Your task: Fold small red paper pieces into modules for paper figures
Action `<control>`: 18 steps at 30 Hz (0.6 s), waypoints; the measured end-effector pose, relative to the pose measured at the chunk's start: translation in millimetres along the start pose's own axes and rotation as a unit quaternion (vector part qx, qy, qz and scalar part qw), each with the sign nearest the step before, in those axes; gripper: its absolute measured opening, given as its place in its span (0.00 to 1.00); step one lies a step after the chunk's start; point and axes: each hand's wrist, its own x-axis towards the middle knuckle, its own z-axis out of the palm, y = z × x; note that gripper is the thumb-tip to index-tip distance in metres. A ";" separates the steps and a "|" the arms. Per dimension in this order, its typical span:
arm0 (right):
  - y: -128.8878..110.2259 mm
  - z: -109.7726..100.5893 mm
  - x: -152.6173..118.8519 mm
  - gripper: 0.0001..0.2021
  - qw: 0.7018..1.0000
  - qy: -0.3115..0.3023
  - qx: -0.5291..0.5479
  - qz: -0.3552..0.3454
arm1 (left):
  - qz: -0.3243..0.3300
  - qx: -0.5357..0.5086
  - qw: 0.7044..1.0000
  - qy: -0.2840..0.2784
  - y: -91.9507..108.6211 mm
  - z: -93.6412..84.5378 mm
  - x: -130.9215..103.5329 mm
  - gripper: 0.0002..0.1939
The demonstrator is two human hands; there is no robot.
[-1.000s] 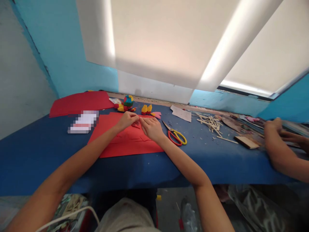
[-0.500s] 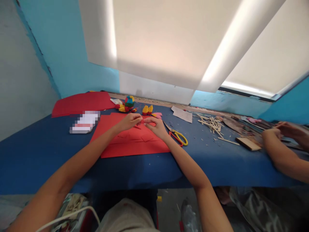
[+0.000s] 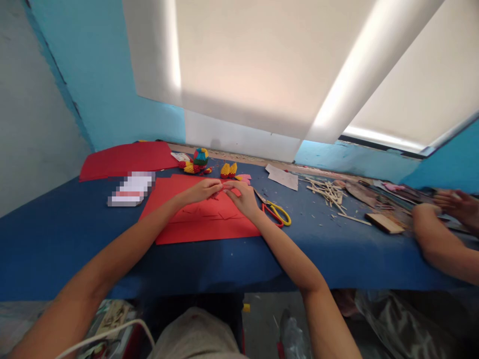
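Observation:
Over the red paper sheets [image 3: 202, 235], both my hands meet with fingertips almost touching. My left hand [image 3: 205, 191] pinches a small red piece of paper, mostly hidden by the fingers. From the other side, the thumb and forefinger of my right hand [image 3: 241, 195] close on the same piece. Below them lie small cut red paper pieces [image 3: 228, 214] and a short jagged red strip [image 3: 215, 197], partly covered. Scissors [image 3: 277, 213] with red and yellow handles rest just right of my right wrist.
Behind the sheets stand a multicoloured folded-paper figure [image 3: 201, 157] and yellow-red folded-paper pieces [image 3: 228, 170]. A blurred-out phone [image 3: 130, 190] lies left. Thin wooden sticks [image 3: 327, 192] and a wooden block [image 3: 385, 223] lie right. Another person's hands [image 3: 454, 204] work at the far right.
My fingers have shifted slightly around the small paper piece, and the left fingers have curled in more. At the far right, the other person's hands have moved a little to the right.

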 end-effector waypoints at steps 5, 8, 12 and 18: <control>-0.2 -3.0 -0.3 0.07 0.999 -0.025 -0.030 -0.028 | -0.008 0.005 1.000 -0.030 0.2 -0.4 -1.5 0.18; -1.1 -5.1 1.1 0.07 0.999 -0.016 -0.041 -0.029 | 0.025 0.078 0.997 0.014 -0.9 -0.5 -2.6 0.19; -1.0 -6.7 3.2 0.07 0.999 0.008 -0.036 -0.023 | 0.146 0.254 0.948 0.125 -7.2 -3.5 -2.9 0.12; 2.1 -3.5 3.2 0.08 1.000 0.012 0.004 0.007 | 0.206 0.305 0.924 0.105 -9.1 -8.0 -3.2 0.13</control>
